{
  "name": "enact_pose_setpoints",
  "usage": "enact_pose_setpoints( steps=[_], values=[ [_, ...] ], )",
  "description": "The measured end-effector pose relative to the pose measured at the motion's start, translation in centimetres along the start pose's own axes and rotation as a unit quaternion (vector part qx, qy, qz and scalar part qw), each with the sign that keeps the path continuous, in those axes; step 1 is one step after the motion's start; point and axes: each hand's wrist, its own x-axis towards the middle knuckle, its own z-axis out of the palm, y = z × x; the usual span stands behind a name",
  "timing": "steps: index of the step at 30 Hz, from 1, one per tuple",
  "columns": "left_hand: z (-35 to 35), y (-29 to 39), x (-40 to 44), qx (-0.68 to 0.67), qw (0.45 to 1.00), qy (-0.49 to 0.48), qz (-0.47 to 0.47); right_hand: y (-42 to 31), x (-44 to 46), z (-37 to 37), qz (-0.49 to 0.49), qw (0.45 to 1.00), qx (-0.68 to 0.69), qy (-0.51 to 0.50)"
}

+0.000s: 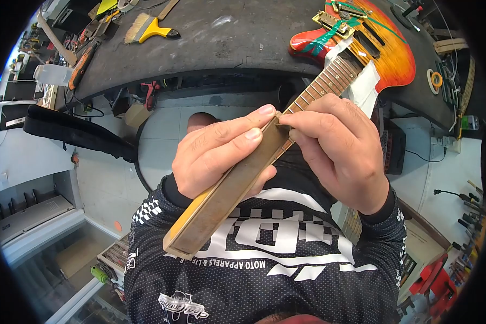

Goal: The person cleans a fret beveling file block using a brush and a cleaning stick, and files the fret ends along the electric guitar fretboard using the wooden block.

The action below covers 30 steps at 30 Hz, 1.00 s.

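My left hand point(213, 148) is closed around a long sanding block point(227, 197), fingers on top and thumb beneath. The block has a worn brownish-grey flat face and a yellow side, and it slants from my chest toward the guitar. At its far end my right hand point(343, 146) is closed in a pinch, beside a small dark edge; what lies between the fingertips is too small to make out. Beyond and below the hands runs the guitar's fretted neck point(329, 78). Its sunburst body point(397, 54) rests on the bench with green tape over the hardware and white paper around the neck joint.
On the dark workbench point(227, 48) lie a yellow-handled paintbrush point(151, 28) and an orange-and-black tool point(82, 67). A tape roll point(435, 80) sits at the right. A black strap-like piece point(78, 132) juts in at the left. Tools line the right wall.
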Motion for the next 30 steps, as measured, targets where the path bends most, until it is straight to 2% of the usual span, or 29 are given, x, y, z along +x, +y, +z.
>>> enact_pose_setpoints(
  steps=[7,14,18,30],
  values=[
    [0.2,-0.2,-0.1,-0.006,1.0,0.004,0.005,0.1,-0.3,0.1,0.004,1.0,0.005,0.001],
    [-1.0,0.0,-0.4,0.012,0.999,-0.041,-0.024,0.0,-0.2,-0.5,0.0,1.0,-0.005,-0.015],
    [0.1,-0.2,-0.1,-0.004,1.0,0.0,0.012,-0.2,0.0,-0.3,-0.006,1.0,-0.003,0.001],
    [-0.5,-0.5,-0.1,-0.013,1.0,0.005,0.016,0.2,-0.1,-0.9,-0.002,1.0,-0.001,-0.002]
  ],
)
